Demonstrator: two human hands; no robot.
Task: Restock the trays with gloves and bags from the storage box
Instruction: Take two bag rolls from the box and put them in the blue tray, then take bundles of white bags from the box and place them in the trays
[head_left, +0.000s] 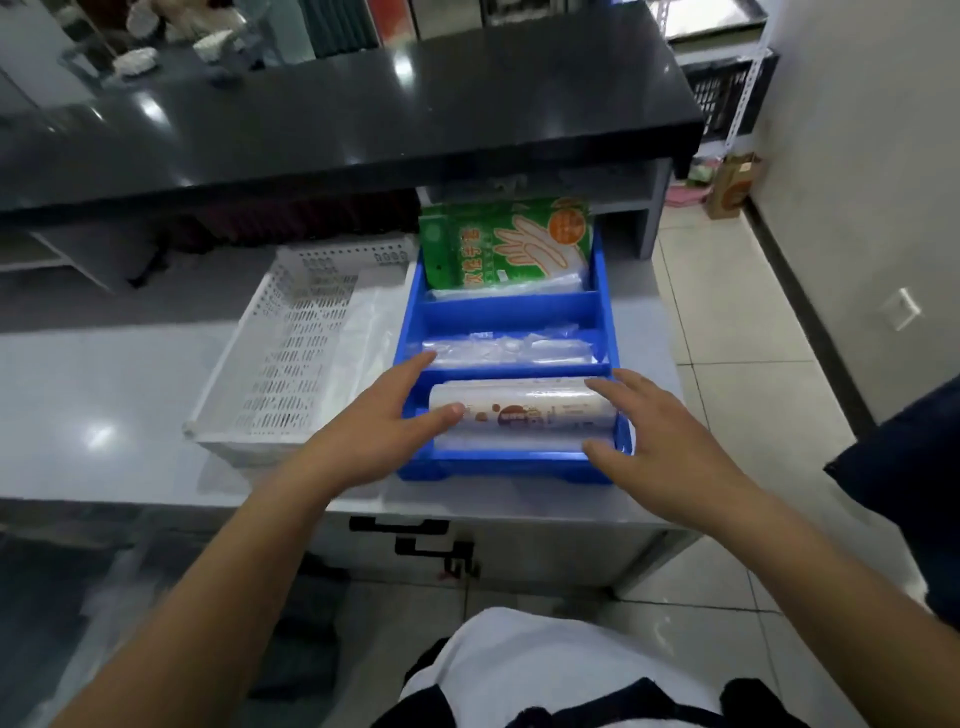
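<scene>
A blue divided tray (506, 314) sits on the grey counter. Its far compartment holds a green pack of gloves (506, 241) standing upright. The middle compartment holds clear plastic bags (506, 351). In the near compartment lies a white roll of bags (524, 413) with a printed label. My left hand (384, 431) rests at the roll's left end, thumb on it, fingers spread. My right hand (654, 436) is at the roll's right end, fingers apart, touching the tray's right corner. Neither hand closes around the roll.
A white perforated storage basket (280, 358) with a clear bag (363, 332) in it stands just left of the blue tray. A black upper counter (363, 119) overhangs the back. Tiled floor and a wall lie to the right.
</scene>
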